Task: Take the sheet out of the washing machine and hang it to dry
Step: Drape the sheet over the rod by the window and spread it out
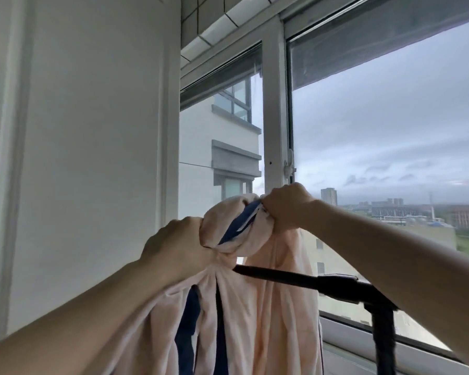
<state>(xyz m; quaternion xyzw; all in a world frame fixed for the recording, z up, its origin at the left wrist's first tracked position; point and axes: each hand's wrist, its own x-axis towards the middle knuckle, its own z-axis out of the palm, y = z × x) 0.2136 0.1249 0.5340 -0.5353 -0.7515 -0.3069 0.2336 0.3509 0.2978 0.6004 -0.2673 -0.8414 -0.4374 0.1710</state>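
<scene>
The sheet (257,307) is pale peach with dark blue stripes. It is bunched at the top and hangs down in folds in the lower middle of the head view. My left hand (178,246) grips the bunched fabric on its left side. My right hand (289,208) is closed on the upper right of the bunch, a little higher. A black rack bar (295,278) runs from the sheet to the right, and part of the sheet hangs over it. The washing machine is out of view.
The black bar bends down into an upright post (383,336) at lower right. A white-framed window (275,117) stands straight ahead, its sill (363,345) behind the rack. A white wall or cabinet panel (92,158) fills the left side.
</scene>
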